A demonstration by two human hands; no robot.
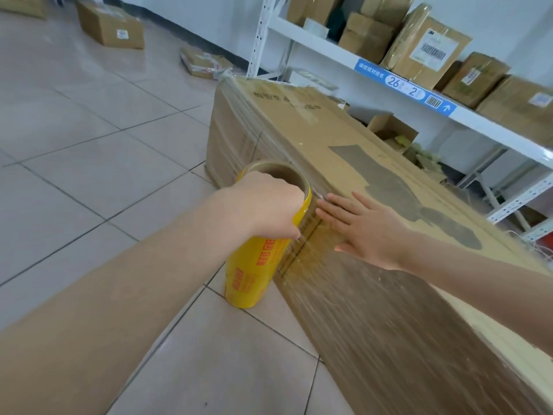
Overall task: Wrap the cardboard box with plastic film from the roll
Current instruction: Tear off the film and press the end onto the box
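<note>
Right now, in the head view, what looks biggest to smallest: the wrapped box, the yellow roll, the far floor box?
wrapped box
yellow roll
far floor box, though distance shrinks it, so its real size is unsure

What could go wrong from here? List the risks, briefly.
The left hand grips the roll only at its top end, so the roll may tilt and the film bunch up. The right hand merely presses flat on the film at the edge of the cardboard box; lifting it early could let that layer slacken.

Film-wrapped cardboard box (374, 181), upright yellow roll (254, 265) (beside)
</note>
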